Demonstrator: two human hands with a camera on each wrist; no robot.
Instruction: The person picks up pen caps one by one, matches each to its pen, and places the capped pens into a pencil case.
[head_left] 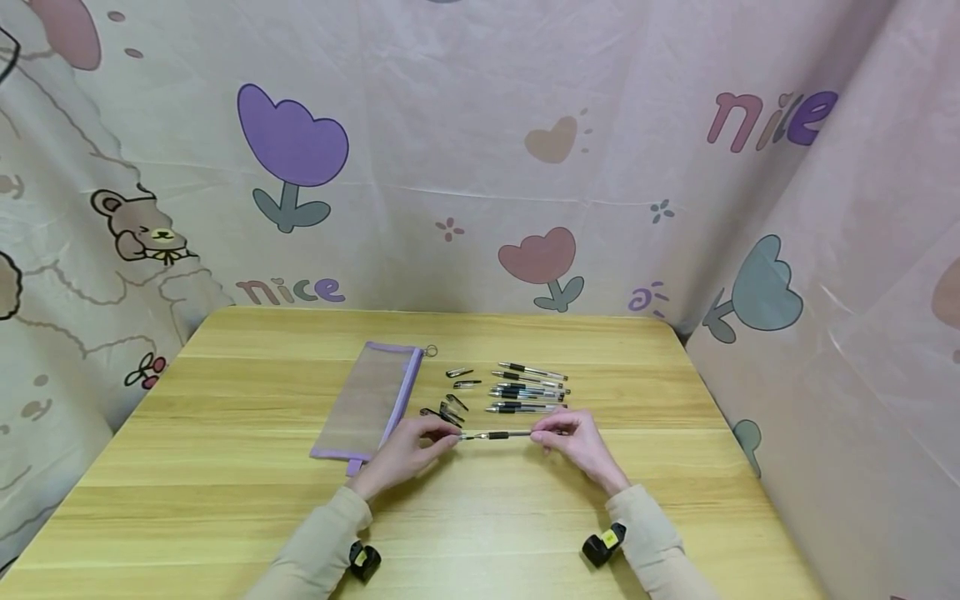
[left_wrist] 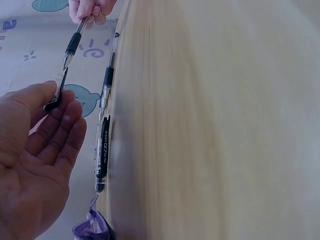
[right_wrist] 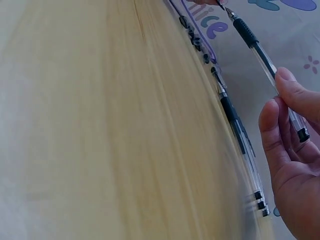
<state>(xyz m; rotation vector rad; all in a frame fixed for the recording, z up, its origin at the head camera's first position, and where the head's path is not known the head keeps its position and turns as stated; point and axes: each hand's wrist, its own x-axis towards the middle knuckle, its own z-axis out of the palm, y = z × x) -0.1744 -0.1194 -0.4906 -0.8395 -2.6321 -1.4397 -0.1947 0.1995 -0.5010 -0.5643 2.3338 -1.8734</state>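
Observation:
My right hand (head_left: 573, 442) pinches a clear pen (right_wrist: 255, 47) with a black grip near its rear end, tip pointing left. A clear pen cap (left_wrist: 58, 92) with a black clip sits between the thumb and fingers of my left hand (head_left: 408, 450). The cap's mouth faces the pen tip, right at it in the left wrist view. Beyond my right hand, several uncapped pens (head_left: 528, 392) lie roughly parallel on the table. Several loose caps (head_left: 452, 412) lie just past my left fingers.
A mesh zip pouch (head_left: 367, 400) with purple edging lies flat on the wooden table (head_left: 187, 467), left of the caps, its ring (head_left: 431, 351) at the far corner. A printed curtain (head_left: 420, 167) hangs behind the table and along its sides.

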